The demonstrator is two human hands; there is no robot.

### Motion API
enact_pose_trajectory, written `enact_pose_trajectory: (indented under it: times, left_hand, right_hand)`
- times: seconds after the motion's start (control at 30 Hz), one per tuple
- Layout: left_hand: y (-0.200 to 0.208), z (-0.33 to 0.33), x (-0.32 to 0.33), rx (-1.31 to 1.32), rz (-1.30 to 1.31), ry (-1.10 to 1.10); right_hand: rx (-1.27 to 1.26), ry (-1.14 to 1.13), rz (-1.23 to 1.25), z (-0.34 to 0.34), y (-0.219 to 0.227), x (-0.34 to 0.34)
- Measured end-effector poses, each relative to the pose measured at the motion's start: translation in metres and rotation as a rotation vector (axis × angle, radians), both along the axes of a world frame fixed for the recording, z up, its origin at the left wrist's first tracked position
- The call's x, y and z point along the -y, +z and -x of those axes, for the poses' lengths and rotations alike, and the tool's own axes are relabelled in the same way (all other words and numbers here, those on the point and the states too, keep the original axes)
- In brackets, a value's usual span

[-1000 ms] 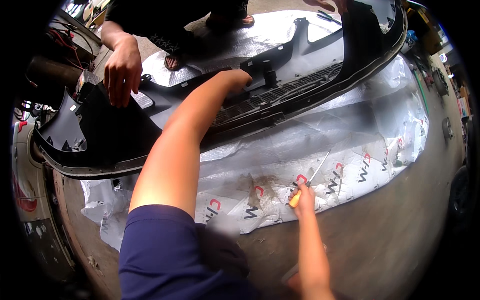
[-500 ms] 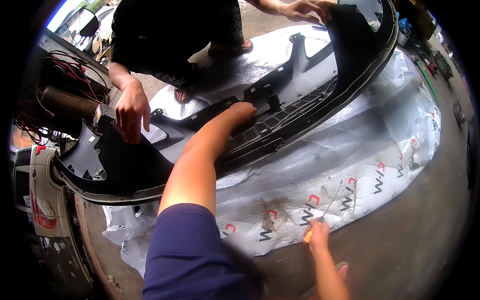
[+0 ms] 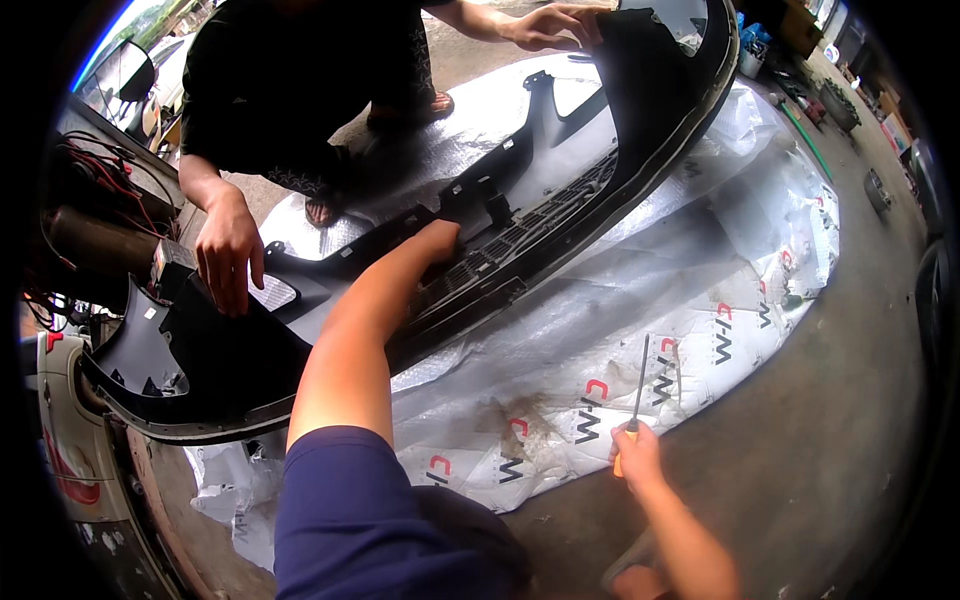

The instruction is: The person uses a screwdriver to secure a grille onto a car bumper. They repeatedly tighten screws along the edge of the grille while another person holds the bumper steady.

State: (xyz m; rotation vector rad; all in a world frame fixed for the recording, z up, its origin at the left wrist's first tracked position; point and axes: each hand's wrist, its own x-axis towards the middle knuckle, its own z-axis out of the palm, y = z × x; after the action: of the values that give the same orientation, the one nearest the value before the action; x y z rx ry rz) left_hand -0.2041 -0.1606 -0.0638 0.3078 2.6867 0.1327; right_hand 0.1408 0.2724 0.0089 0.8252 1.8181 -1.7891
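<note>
A large black car bumper with a slotted grille slants across the view, inner side facing up. My left hand reaches over its near edge and looks closed on the part beside the grille; its fingertips are hidden. Lower right, my right hand is wrapped round the orange handle of a screwdriver, whose long thin shaft points away from me over the sheet. Across from me, a co-worker in dark clothes rests one hand on the bumper's left part and another hand near its right end.
Beneath the bumper lies a silvery-white printed sheet on the concrete floor. At left are a rusty cylinder with red cables and a light-coloured car part with a red lamp. A green rod and scattered parts lie at far right.
The whole view has shifted, so the bumper appears farther left and lower. My right hand has moved rightward over the sheet, and the screwdriver has swung from leaning right to nearly straight ahead.
</note>
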Motion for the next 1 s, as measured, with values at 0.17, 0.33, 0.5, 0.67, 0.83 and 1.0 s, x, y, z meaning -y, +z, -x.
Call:
enact_pose_trajectory:
  times: [0.17, 0.33, 0.5, 0.67, 0.83, 1.0]
  left_hand:
    - [-0.005, 0.015, 0.017, -0.05, -0.069, 0.031]
    - [0.073, 0.055, -0.019, -0.157, -0.373, 0.487]
    - [0.104, 0.055, 0.012, -0.226, -0.515, 0.506]
    - [0.113, 0.006, 0.003, -0.269, -0.348, 0.236]
    - [0.106, -0.014, 0.007, -0.08, -0.124, 0.125]
    - [0.094, 0.022, -0.008, -0.091, -0.055, 0.079]
  right_hand:
    - [0.036, 0.357, -0.198, -0.008, 0.043, -0.036]
    - [-0.114, 0.914, -0.567, 0.008, 0.121, -0.099]
    - [-0.285, 1.017, -0.721, 0.061, 0.187, -0.118]
    - [-0.376, 0.911, -0.688, 0.084, 0.212, -0.105]
    - [-0.168, 0.698, -0.466, 0.072, 0.169, -0.106]
    - [-0.051, 0.677, -0.533, 0.046, 0.14, -0.136]
